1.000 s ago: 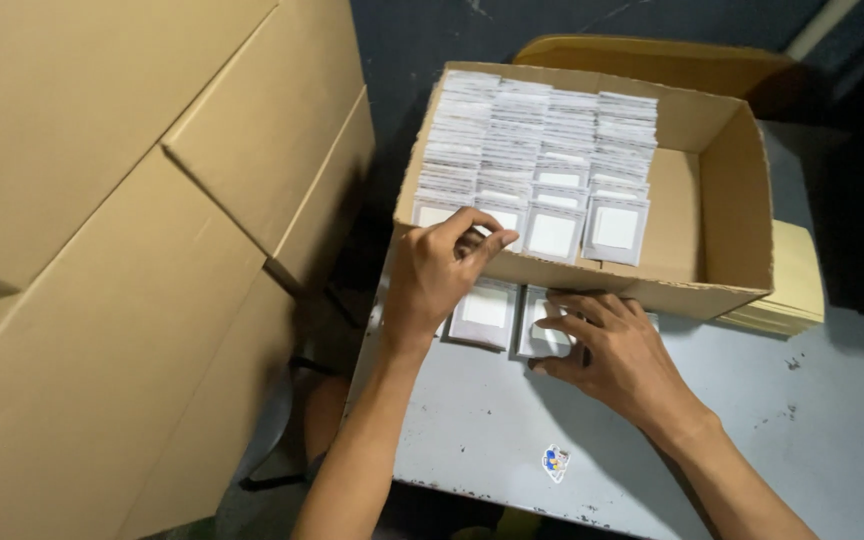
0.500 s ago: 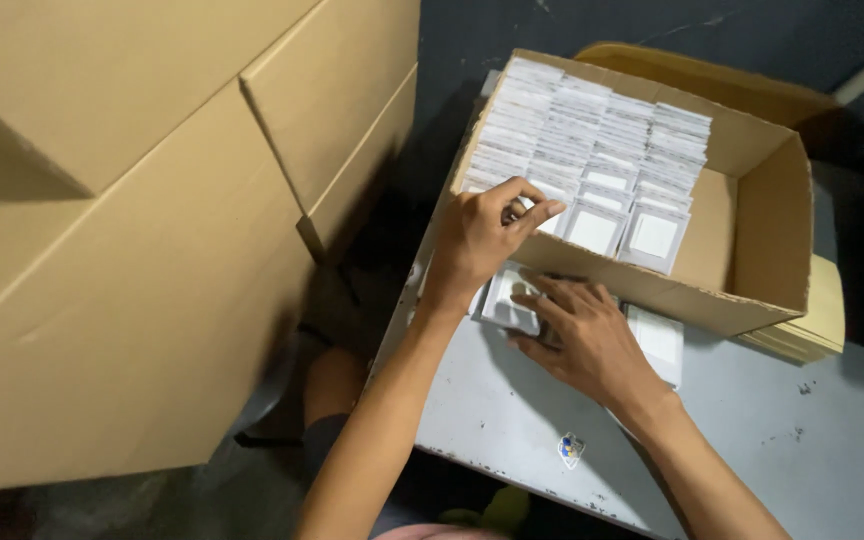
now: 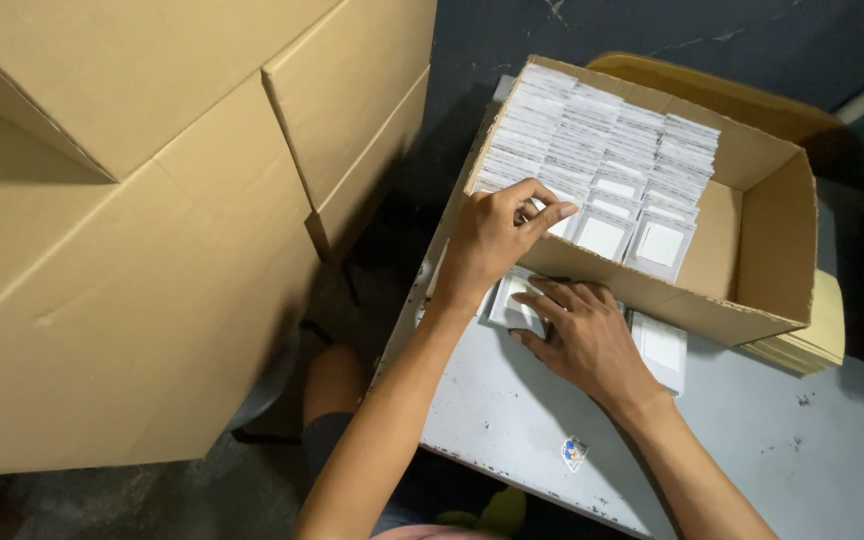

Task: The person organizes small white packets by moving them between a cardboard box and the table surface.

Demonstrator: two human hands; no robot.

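Observation:
An open cardboard box (image 3: 752,230) stands on a grey table (image 3: 752,450), filled in rows with several small white flat packets (image 3: 602,150). My left hand (image 3: 497,235) reaches over the box's near wall, fingers pinched on a packet in the front row. My right hand (image 3: 577,330) lies on the table just in front of the box, fingers pressing down on a small stack of white packets (image 3: 512,300). Another white packet (image 3: 664,348) lies on the table to the right of that hand.
Large stacked cardboard cartons (image 3: 152,200) fill the left side. A pile of flat yellowish sheets (image 3: 807,345) sits under the box's right end. A small sticker (image 3: 573,454) marks the table near its front edge. Dark floor lies below the table.
The view shifted, so the box and hands sit further right and higher. My left hand stays at the front row of packets; my right hand has slid left onto the stack.

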